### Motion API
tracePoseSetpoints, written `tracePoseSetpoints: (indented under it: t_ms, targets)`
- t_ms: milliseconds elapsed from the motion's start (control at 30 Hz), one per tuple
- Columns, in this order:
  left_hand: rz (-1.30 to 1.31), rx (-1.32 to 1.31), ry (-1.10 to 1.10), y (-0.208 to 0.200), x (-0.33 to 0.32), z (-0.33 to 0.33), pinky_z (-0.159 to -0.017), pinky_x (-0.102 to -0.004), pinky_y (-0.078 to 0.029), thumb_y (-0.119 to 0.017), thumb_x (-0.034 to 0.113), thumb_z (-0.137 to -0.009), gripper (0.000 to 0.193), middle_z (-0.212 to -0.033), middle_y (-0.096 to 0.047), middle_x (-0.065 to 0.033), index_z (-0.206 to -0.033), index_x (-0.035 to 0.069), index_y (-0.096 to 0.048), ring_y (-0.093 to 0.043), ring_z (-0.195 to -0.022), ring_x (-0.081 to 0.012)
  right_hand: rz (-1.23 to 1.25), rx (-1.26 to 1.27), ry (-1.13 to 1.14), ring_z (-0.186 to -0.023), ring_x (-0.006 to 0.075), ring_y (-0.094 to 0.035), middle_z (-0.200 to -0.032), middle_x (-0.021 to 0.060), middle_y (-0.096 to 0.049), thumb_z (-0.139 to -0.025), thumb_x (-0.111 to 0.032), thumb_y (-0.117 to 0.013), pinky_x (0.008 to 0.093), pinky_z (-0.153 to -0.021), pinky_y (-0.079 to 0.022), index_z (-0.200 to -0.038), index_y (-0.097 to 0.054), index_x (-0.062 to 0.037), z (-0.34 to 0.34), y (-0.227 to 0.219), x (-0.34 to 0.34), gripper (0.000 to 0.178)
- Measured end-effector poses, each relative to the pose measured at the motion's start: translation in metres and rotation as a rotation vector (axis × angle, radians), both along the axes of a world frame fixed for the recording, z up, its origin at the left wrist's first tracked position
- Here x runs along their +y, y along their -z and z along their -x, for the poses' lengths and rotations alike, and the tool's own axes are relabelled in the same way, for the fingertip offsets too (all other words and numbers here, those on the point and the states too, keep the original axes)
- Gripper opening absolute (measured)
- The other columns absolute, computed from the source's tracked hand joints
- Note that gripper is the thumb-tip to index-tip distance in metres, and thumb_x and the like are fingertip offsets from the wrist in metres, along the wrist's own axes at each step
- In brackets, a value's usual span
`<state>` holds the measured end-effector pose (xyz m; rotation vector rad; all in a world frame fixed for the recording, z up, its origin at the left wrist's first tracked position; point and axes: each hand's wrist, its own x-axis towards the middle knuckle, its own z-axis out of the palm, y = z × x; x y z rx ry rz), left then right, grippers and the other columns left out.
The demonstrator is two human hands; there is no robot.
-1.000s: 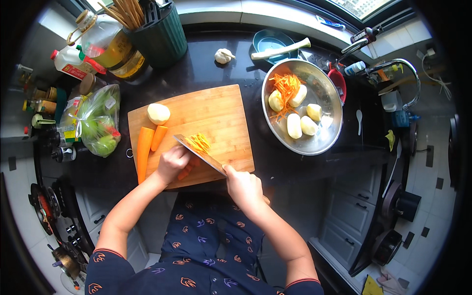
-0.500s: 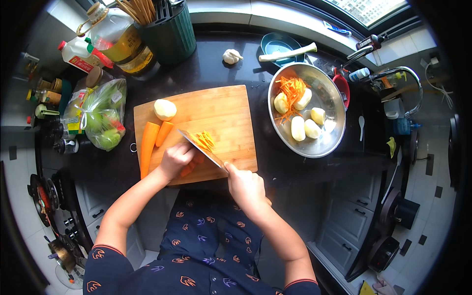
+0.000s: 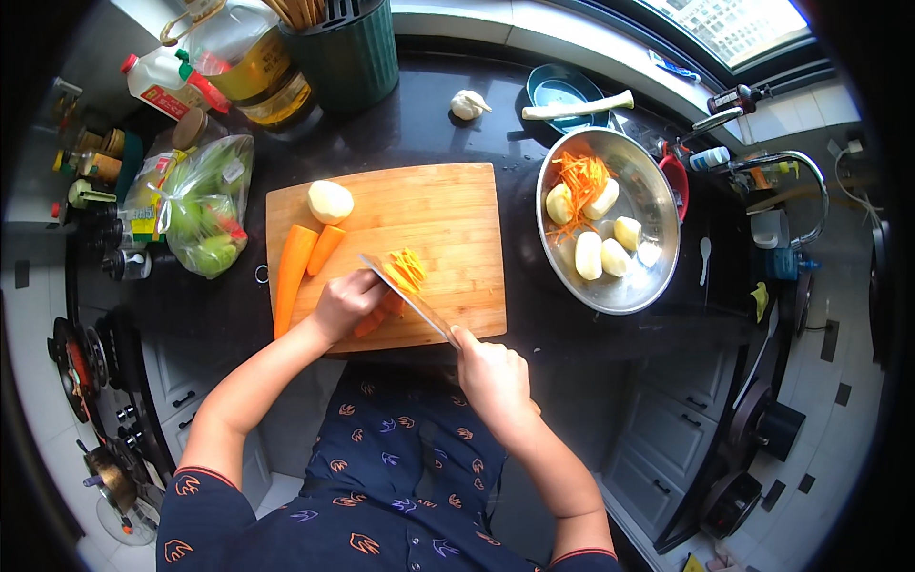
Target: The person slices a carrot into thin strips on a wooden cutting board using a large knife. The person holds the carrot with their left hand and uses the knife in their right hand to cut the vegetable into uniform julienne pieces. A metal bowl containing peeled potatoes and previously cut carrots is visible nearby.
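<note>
A wooden cutting board (image 3: 457, 214) lies on the dark counter. My left hand (image 3: 345, 303) presses down on a carrot piece (image 3: 374, 319) at the board's near edge. My right hand (image 3: 491, 374) grips the handle of a large knife (image 3: 408, 296), whose blade rests against my left fingers. A small heap of carrot shreds (image 3: 410, 268) sits just beyond the blade. On the board's left part lie a whole carrot (image 3: 291, 276), a shorter carrot piece (image 3: 325, 248) and a peeled potato (image 3: 330, 201).
A steel bowl (image 3: 658, 205) at the right holds peeled potatoes and shredded carrot. A bag of green vegetables (image 3: 200, 205) lies left of the board. Oil bottles (image 3: 250, 67), a green utensil holder (image 3: 348, 52), a garlic bulb (image 3: 467, 103) and a teal dish (image 3: 560, 88) stand at the back.
The view has shifted slightly. My hands and the knife stay at the carrot piece with the blade moving up and down in small strokes; the shred heap stays beside it.
</note>
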<state>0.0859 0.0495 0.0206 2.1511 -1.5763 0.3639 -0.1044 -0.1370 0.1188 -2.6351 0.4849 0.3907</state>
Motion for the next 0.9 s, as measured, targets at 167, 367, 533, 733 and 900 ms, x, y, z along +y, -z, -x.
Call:
tracePoseSetpoints:
  t_ms: [167,367,533,733,900]
  targets:
    - [-0.004,0.044,0.019,0.003,-0.002,-0.005,-0.057,-0.0319,-0.058,-0.074,0.008,-0.069,0.019,-0.081,-0.067,-0.0034,-0.087,0.010,-0.071,-0.070,-0.072,-0.0215,0.032,-0.115,0.014,-0.061,0.0384,-0.070,-0.067,0.0188,-0.068,-0.095,-0.014,-0.060,0.0487,-0.059,-0.057,-0.116,-0.068,-0.0133,-0.010,0.028,0.002,0.023]
    - [0.018,0.031,-0.006,-0.002,-0.002,-0.001,-0.056,-0.0310,-0.057,-0.073,0.008,-0.072,0.015,-0.081,-0.067,-0.0025,-0.088,0.010,-0.071,-0.069,-0.071,-0.0203,-0.035,-0.088,0.016,-0.062,0.0402,-0.069,-0.067,0.0205,-0.067,-0.097,-0.018,-0.063,0.0499,-0.059,-0.057,-0.119,-0.069,-0.0140,-0.005,0.001,-0.002,0.023]
    - [-0.007,0.010,0.000,0.002,0.002,-0.001,-0.054,-0.0302,-0.056,-0.071,0.008,-0.074,0.014,-0.080,-0.066,-0.0015,-0.088,0.010,-0.071,-0.069,-0.070,-0.0198,-0.036,-0.069,0.010,-0.062,0.0403,-0.069,-0.067,0.0206,-0.067,-0.096,-0.017,-0.064,0.0504,-0.059,-0.056,-0.119,-0.069,-0.0146,-0.001,-0.010,-0.004,0.023]
    - [0.004,0.029,0.001,-0.001,-0.001,0.000,-0.053,-0.0305,-0.056,-0.071,0.008,-0.071,0.017,-0.077,-0.063,-0.0011,-0.088,0.010,-0.069,-0.068,-0.069,-0.0196,-0.008,-0.035,0.012,-0.063,0.0405,-0.070,-0.068,0.0210,-0.068,-0.097,-0.017,-0.062,0.0505,-0.060,-0.057,-0.116,-0.070,-0.0144,-0.004,0.013,-0.002,0.021]
    - [-0.011,-0.012,0.023,0.003,-0.004,-0.003,-0.056,-0.0292,-0.057,-0.072,0.008,-0.071,0.016,-0.086,-0.067,-0.0018,-0.086,0.011,-0.068,-0.069,-0.075,-0.0186,-0.041,-0.080,0.043,-0.065,0.0405,-0.071,-0.071,0.0218,-0.069,-0.097,-0.017,-0.059,0.0512,-0.061,-0.058,-0.113,-0.069,-0.0138,-0.007,0.025,-0.004,0.019]
